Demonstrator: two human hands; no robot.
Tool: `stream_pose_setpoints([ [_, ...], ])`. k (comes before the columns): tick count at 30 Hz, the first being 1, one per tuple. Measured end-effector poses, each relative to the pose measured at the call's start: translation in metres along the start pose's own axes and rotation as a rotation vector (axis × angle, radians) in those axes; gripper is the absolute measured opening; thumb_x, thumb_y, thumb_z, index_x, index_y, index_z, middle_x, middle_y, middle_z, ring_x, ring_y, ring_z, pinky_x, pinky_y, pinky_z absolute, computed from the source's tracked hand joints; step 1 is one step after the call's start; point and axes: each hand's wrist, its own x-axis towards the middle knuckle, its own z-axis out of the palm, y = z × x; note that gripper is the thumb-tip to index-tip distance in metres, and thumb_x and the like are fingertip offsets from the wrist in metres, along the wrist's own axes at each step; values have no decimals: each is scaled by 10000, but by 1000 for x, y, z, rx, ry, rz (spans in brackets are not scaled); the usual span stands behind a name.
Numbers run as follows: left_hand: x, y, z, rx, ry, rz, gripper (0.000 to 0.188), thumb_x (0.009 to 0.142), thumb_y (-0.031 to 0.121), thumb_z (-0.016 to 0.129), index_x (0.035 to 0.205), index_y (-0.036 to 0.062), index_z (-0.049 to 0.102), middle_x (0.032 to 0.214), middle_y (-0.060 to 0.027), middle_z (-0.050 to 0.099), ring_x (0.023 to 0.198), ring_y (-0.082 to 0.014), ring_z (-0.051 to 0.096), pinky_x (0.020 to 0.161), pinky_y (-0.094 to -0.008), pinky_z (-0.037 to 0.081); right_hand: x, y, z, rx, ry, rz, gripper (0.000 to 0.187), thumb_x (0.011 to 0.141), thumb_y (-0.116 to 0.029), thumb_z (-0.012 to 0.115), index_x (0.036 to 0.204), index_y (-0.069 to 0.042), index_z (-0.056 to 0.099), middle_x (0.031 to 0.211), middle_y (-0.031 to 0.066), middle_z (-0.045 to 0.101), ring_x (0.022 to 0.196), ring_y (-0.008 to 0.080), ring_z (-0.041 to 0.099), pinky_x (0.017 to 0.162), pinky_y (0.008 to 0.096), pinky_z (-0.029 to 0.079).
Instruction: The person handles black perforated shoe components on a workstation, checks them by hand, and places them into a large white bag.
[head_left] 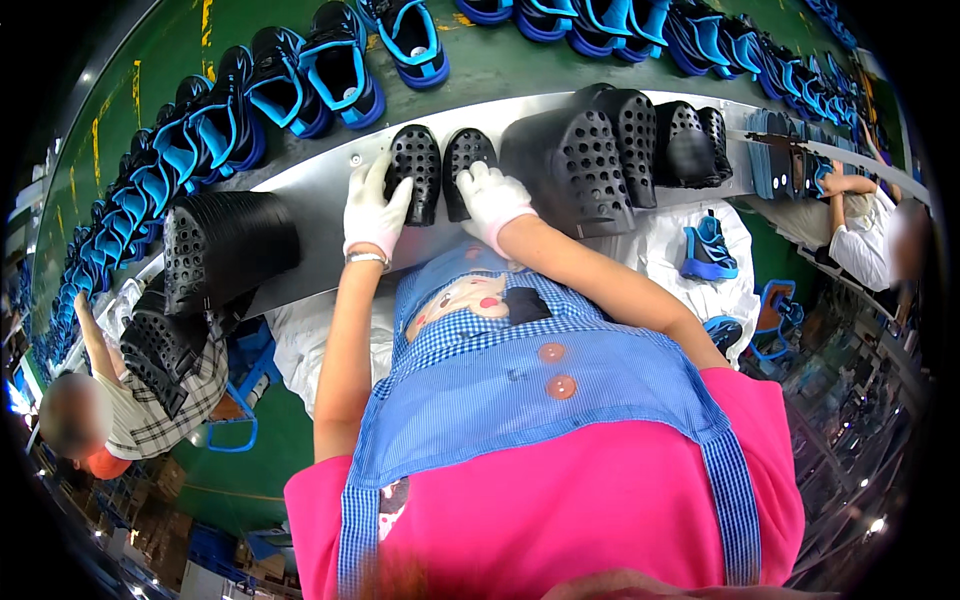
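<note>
Your white-gloved left hand [375,210] loosely spread, thumb at one black, round-pitted insole [416,170], your right hand [490,200] bent over a second insole [464,149], grip unclear, both on the smooth metal bench [325,180]

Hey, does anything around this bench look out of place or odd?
Possibly a blue shoe: it sits on white sheeting at right, this side of the metal bench, apart from the rows of shoes beyond. I see no spill.
</note>
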Motion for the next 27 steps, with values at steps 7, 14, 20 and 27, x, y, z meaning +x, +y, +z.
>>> stream_pose_setpoints([
  [7,0,10,-17,-68,122,24,447,893,337,607,1259,84,562,1098,-128,611,929,-227,630,827,-335,506,-48,0,-88,259,187,-86,562,682,-288,744,1116,-20,508,1098,158,524,1048,320,548,877,387,477],
  [14,2,75,-41,-1855,-884,-412,458,947,364,551,1272,51,476,1184,-113,591,1101,-229,587,960,-372,491,-53,-8,-110,430,419,-342,516,740,-288,695,1158,-41,519,1154,158,549,1032,353,560,854,419,484],
  [20,25,46,-14,-1615,-584,-201,407,948,293,565,1231,8,503,1151,-92,589,1078,-198,565,958,-359,452,-27,-3,-112,402,271,-10,490,838,-429,601,1092,-13,550,993,223,615,902,372,622,794,448,502],
  [27,74,54,-16,-1741,-569,-179,354,974,321,519,1211,59,535,1174,-77,595,1111,-209,554,986,-392,439,12,-8,-135,253,337,106,454,828,-501,594,872,-53,532,758,162,651,740,342,654,632,443,514],
])
